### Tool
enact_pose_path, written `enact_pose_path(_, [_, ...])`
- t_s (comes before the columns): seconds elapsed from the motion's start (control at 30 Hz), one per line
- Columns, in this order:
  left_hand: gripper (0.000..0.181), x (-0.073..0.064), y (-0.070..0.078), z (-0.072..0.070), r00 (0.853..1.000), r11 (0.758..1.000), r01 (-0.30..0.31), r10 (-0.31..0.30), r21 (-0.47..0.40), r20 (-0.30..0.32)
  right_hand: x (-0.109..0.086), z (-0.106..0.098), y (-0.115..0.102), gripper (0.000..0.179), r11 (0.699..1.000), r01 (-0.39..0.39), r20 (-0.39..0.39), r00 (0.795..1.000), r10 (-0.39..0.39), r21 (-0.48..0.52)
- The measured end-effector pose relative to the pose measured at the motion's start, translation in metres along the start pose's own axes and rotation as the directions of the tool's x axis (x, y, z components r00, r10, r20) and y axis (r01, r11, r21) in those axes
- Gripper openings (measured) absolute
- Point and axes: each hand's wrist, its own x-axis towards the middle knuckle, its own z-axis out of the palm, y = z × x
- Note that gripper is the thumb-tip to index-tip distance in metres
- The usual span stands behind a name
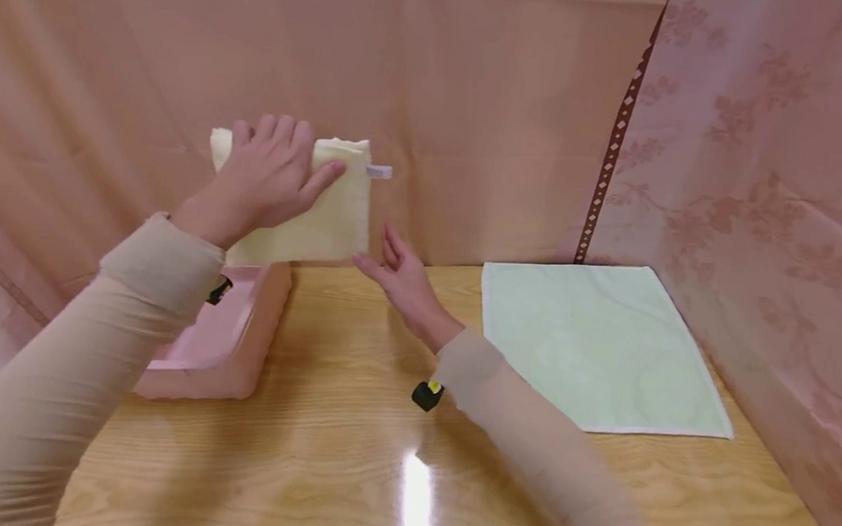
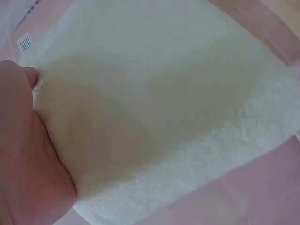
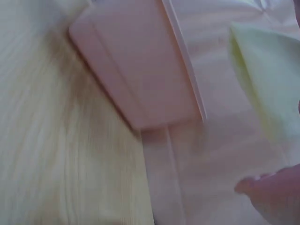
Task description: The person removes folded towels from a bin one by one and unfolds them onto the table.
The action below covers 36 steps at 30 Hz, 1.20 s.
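My left hand [image 1: 263, 177] grips a folded pale yellow towel [image 1: 337, 218] by its upper edge, thumb across the near face. The towel hangs in the air above the pink bin [image 1: 255, 341], a small white tag [image 1: 379, 172] sticking out at its right. In the left wrist view the fluffy cloth [image 2: 140, 117] fills most of the picture, with the hand [image 2: 33, 164] at its left side. My right hand [image 1: 408, 286] is just off the towel's lower right corner, its fingers extended and holding nothing.
A light green towel [image 1: 597, 346] with a white border lies spread flat on the wooden table [image 1: 351, 452] at the right. Pink curtains [image 1: 473, 121] hang behind the table and along its right side. The bin stands at the table's left.
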Motion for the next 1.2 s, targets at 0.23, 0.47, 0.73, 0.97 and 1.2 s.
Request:
enact_pose_path(0.23, [0.057,0.017,0.036,0.03,0.998,0.998,0.011,-0.008,-0.057,0.055,-0.006,-0.053,0.001,0.059,0.995,-0.023,-0.03,0.999,0.026,0.098])
enact_pose_path(0.47, [0.056,0.03,0.065,0.057,0.992,0.998,0.003,0.006,-0.067,0.129,-0.013,-0.085,0.009,0.056,0.997,-0.071,-0.084,0.994,0.072,0.012])
enact_pose_path(0.73, [0.062,0.038,0.08,0.087,0.963,0.983,0.086,-0.041,-0.161,0.266,-0.023,-0.111,0.016,0.039,0.983,-0.143,-0.038,0.989,0.14,-0.111])
enact_pose_path(0.97, [0.07,0.047,0.082,0.132,0.9,0.952,0.213,-0.105,-0.218,0.423,-0.031,-0.126,0.026,0.042,0.952,-0.252,-0.013,0.967,0.253,-0.175])
enact_pose_path(1.2, [0.078,0.062,0.092,0.181,0.833,0.94,0.259,-0.102,-0.221,0.544,-0.035,-0.146,0.041,0.048,0.912,-0.337,-0.029,0.94,0.34,-0.233])
